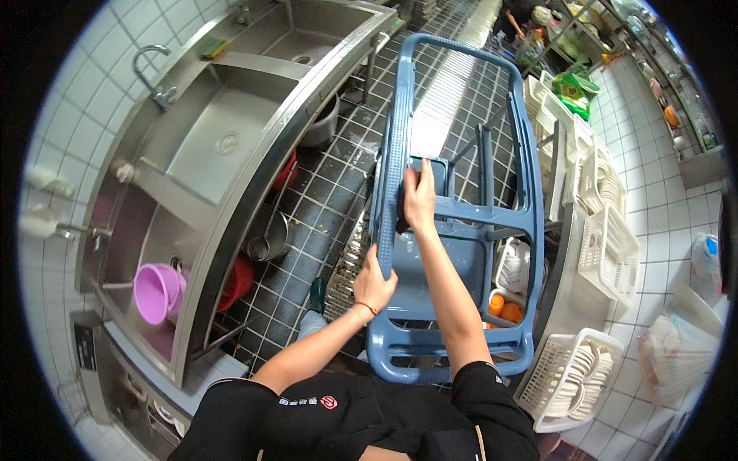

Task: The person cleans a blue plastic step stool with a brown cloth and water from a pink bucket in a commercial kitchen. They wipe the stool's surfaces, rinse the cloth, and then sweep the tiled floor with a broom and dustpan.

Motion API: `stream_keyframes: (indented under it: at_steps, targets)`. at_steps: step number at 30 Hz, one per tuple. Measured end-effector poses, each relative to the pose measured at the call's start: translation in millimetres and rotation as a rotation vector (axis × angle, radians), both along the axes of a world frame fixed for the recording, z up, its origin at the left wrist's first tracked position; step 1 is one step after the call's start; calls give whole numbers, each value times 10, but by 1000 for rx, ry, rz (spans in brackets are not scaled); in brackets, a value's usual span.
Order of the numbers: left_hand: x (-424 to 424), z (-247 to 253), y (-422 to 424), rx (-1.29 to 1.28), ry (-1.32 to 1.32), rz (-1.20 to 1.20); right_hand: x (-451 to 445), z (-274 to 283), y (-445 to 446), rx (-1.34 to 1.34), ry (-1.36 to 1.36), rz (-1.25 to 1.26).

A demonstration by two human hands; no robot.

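Observation:
In front of me stands a blue-grey plastic utility cart (528, 173) with an open upper frame and lower trays. My left hand (375, 286) is closed around the left rail of the frame, near its lower part. Farther along the same rail is my right hand (420, 199), its fingers extended and a dark cloth or pad (402, 214) partly visible beneath it against the rail. How firmly it holds this dark item is hidden. A lower tray (438, 271) of the cart, with wet spots on it, lies below my right forearm.
Stainless steel sinks (202, 138) run along the left, with a purple bucket (153, 294) in the nearest one. White baskets of dishes (576, 374) line the counter at right. A metal floor grate (349, 259) lies left of the cart. Another person (516, 20) is at the far top right.

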State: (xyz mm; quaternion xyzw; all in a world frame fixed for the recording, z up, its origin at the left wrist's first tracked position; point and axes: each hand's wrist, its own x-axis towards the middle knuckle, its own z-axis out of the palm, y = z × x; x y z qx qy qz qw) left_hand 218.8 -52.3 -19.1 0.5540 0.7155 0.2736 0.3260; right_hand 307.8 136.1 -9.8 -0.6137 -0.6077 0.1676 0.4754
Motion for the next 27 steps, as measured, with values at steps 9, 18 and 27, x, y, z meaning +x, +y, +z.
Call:
stream_keyframes:
  at_steps: [9,18,27]
  targets:
    - [-45,-17,-28,-73,-405,-99,-134,187,486,-112,-119,-200]
    - [-174,-45,41,-158,-548,-83,-328,-194,2701,286,-543,11]
    - [-184,-110,-75,-133,-639,-150,-361,-267,3690,83,-890,96]
